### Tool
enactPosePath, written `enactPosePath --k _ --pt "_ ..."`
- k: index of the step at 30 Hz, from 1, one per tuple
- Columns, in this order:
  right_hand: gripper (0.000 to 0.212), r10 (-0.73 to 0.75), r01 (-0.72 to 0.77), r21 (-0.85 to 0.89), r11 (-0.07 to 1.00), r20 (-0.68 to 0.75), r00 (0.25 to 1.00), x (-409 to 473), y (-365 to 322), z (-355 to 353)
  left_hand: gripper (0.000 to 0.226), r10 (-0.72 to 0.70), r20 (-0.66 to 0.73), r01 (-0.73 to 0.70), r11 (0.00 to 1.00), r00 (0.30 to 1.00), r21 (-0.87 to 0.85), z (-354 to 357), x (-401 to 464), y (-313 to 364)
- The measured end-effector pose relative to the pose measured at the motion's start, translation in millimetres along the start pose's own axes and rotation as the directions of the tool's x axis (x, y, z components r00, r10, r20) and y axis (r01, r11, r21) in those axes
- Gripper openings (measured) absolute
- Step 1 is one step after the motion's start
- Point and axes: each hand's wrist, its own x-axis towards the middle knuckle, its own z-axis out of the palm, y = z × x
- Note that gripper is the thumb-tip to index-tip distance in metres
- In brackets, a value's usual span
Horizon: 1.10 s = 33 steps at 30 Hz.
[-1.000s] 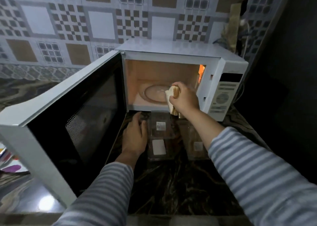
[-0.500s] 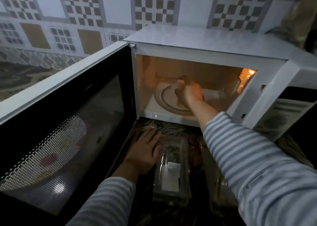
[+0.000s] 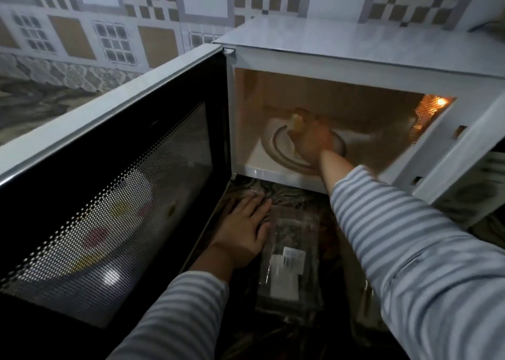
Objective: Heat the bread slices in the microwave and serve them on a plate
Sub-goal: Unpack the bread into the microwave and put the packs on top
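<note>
Our right hand grips the bread slices over the turntable, microwave at 12 o'clock. Left hand rests flat on the desk. Bread is light, soft, crushable: hold edges loosely.

A home kitchen: white microwave on a dark marbled counter against patterned wall tiles

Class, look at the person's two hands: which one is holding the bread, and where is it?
The right hand, reaching inside the lit microwave over the turntable, grips the bread. The left hand lies flat on the dark counter, holding nothing.
</note>
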Motion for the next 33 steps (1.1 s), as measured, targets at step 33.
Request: enactPosePath --k 33 --pt "0.036 0.096 -0.092 -0.05 0.995 0.079 0.992 -353 79 -72 0.049 0.168 -0.057 -0.176 0.963 0.984 -0.204 -33 -74 196"
